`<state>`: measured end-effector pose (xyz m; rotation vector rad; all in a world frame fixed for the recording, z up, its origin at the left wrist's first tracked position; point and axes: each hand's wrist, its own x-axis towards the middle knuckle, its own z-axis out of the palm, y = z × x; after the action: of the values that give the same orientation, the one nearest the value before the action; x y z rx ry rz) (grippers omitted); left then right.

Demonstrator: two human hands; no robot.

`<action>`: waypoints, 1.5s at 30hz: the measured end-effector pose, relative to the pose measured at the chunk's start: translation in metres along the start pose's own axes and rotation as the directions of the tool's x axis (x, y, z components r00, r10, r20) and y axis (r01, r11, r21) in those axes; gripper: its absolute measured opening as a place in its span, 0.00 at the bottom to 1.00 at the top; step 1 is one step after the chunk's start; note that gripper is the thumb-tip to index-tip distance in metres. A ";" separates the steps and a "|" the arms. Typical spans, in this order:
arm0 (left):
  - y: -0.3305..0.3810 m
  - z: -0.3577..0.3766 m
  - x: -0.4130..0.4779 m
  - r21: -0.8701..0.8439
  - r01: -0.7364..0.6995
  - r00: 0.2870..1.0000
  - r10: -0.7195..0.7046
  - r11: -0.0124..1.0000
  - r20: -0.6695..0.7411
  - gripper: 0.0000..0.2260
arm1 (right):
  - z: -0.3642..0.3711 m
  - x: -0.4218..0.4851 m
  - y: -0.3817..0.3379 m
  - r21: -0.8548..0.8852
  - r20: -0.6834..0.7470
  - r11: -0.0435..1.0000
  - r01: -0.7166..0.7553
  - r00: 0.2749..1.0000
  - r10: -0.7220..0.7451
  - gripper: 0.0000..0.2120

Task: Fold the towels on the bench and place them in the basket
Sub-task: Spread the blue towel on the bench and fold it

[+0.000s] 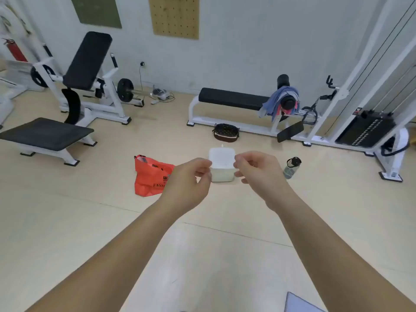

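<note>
A blue-grey towel (275,102) hangs in a bunch over the black roller at the right end of the flat bench (231,99), with a pink towel (297,106) showing under it. A dark woven basket (225,132) stands on the floor just in front of the bench. Both my arms reach forward over the floor, well short of the bench. My left hand (189,179) and my right hand (258,172) have the fingers curled in, thumb to forefinger, and I see nothing held in them.
A white box (221,164) sits on the floor, seen between my two hands. An orange shopping bag (149,176) lies to its left, a water bottle (292,167) to its right. A cable machine (364,129) stands at the right, other benches (45,134) at the left.
</note>
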<state>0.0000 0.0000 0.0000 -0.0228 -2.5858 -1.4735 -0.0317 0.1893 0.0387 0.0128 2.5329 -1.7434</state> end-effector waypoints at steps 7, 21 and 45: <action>-0.018 0.052 0.182 -0.072 0.155 0.978 -0.143 0.985 0.149 0.09 | -0.018 0.168 0.006 0.108 -0.056 0.980 -0.165 0.983 0.172 0.06; -0.053 0.112 0.553 -0.074 0.198 0.974 -0.188 0.977 0.129 0.09 | -0.050 0.578 0.014 -0.078 -0.033 0.995 -0.067 0.997 0.064 0.06; -0.091 0.336 1.143 0.047 0.038 0.873 -0.056 0.998 0.484 0.11 | -0.173 1.127 0.097 -0.023 -0.218 0.944 -0.329 0.923 0.316 0.09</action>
<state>-1.1815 0.1623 -0.0737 -0.3772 -3.0188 -1.6063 -1.1608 0.3510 -0.0573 0.6091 2.5346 -1.6108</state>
